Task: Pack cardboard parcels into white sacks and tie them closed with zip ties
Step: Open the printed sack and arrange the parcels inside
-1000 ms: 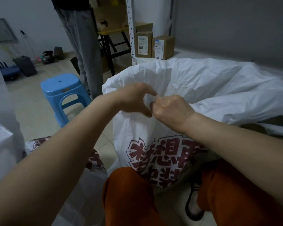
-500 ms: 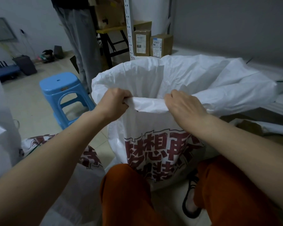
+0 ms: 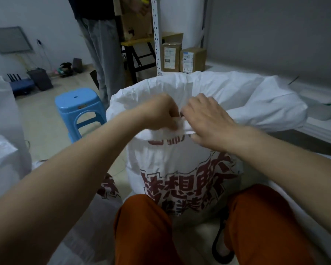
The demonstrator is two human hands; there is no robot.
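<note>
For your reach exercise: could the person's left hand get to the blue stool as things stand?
Probably yes. The left hand grips the white sack's rim, so it must let go first; the blue stool stands on open floor to its left.

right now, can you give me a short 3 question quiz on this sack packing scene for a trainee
1. True or false: both hands hold the near rim of the white sack.
2. Which stands left of the sack? A) blue stool B) red bucket C) green crate
3. How many cardboard parcels stand side by side beyond the sack?

Key
1. True: left hand and right hand grip the rim close together.
2. A
3. Two
</note>
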